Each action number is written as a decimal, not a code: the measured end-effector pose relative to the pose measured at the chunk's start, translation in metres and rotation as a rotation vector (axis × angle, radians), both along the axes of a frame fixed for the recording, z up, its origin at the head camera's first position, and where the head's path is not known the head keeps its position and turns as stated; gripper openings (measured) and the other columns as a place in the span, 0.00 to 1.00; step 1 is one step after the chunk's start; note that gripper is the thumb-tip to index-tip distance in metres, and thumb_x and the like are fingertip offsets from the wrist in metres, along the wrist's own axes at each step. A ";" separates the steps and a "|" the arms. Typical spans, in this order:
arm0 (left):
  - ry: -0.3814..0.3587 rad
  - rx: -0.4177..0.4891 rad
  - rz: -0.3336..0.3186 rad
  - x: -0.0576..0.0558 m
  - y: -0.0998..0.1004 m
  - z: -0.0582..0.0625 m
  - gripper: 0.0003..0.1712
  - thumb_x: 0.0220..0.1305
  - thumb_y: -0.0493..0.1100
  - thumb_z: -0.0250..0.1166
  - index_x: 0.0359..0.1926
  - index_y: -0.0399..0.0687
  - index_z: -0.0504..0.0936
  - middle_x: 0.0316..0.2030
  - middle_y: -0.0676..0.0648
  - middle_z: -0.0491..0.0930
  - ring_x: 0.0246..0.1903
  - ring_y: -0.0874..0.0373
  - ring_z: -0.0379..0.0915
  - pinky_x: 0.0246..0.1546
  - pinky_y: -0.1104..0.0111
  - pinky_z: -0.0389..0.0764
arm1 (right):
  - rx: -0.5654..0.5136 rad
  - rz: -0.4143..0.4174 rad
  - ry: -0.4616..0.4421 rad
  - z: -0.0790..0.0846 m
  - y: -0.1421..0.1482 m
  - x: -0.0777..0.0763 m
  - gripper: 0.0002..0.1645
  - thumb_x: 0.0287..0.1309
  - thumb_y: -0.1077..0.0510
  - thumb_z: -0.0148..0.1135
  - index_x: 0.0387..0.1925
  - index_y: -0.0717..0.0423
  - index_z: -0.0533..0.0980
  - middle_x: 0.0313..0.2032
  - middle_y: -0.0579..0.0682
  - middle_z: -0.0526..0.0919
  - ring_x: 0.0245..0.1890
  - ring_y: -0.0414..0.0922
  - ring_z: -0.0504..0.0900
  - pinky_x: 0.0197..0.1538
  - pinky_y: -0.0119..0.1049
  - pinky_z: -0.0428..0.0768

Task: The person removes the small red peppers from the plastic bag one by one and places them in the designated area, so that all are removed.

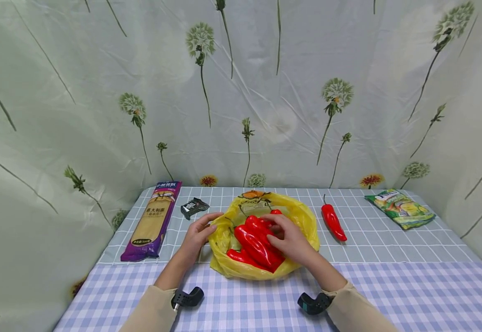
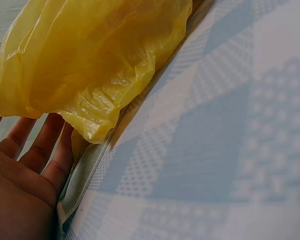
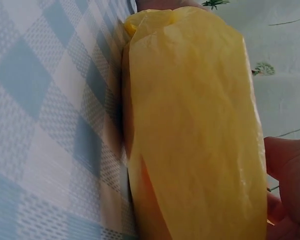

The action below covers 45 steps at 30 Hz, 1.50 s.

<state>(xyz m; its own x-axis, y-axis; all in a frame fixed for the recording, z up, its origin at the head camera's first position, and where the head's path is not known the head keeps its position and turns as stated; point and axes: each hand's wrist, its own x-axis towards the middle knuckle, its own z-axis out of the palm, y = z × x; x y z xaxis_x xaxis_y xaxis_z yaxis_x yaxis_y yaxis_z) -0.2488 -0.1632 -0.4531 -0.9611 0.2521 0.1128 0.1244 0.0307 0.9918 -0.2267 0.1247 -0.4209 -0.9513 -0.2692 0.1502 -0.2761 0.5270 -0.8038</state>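
A yellow plastic bag [image 1: 307, 221] lies wide open on the table, with several glossy red chili peppers [image 1: 251, 242] heaped inside it. My left hand [image 1: 197, 235] rests against the bag's left rim. In the left wrist view its fingers [image 2: 40, 150] extend loosely along the outside, the tips partly hidden by the yellow plastic. Inside the mouth at the right, my right hand [image 1: 288, 237] has its thumb and fingers curved round a red pepper [image 1: 276, 212], mostly covered by the hand. From the right wrist view, the bag's side [image 3: 195, 125] hides most of the fingers.
A purple pasta packet [image 1: 154, 221] lies at the left, beside a small black wrapped packet [image 1: 194, 207]. One more red chili pepper [image 1: 333, 222] is right of the bag. Farther right sits a green food packet [image 1: 400, 210]. A patterned curtain [image 1: 266, 115] hangs behind the table.
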 end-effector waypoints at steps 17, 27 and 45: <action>-0.013 0.011 0.000 0.001 0.000 0.001 0.26 0.72 0.43 0.53 0.68 0.40 0.71 0.68 0.37 0.69 0.51 0.65 0.78 0.51 0.74 0.80 | 0.020 -0.037 0.082 0.014 0.011 0.000 0.36 0.56 0.66 0.64 0.66 0.46 0.70 0.60 0.51 0.79 0.56 0.50 0.79 0.53 0.44 0.85; -0.018 0.014 -0.002 0.000 0.000 0.000 0.26 0.73 0.44 0.53 0.68 0.40 0.70 0.68 0.37 0.69 0.50 0.66 0.79 0.50 0.73 0.81 | -0.001 -0.106 0.164 0.025 0.023 -0.003 0.39 0.53 0.67 0.66 0.67 0.51 0.68 0.59 0.56 0.77 0.57 0.53 0.77 0.54 0.50 0.84; -0.013 -0.003 -0.002 -0.001 0.000 0.000 0.26 0.73 0.45 0.54 0.68 0.41 0.71 0.68 0.38 0.70 0.52 0.65 0.78 0.52 0.74 0.80 | -0.087 -0.214 0.129 0.040 0.059 -0.013 0.39 0.55 0.69 0.63 0.68 0.49 0.62 0.64 0.59 0.70 0.56 0.59 0.77 0.51 0.55 0.84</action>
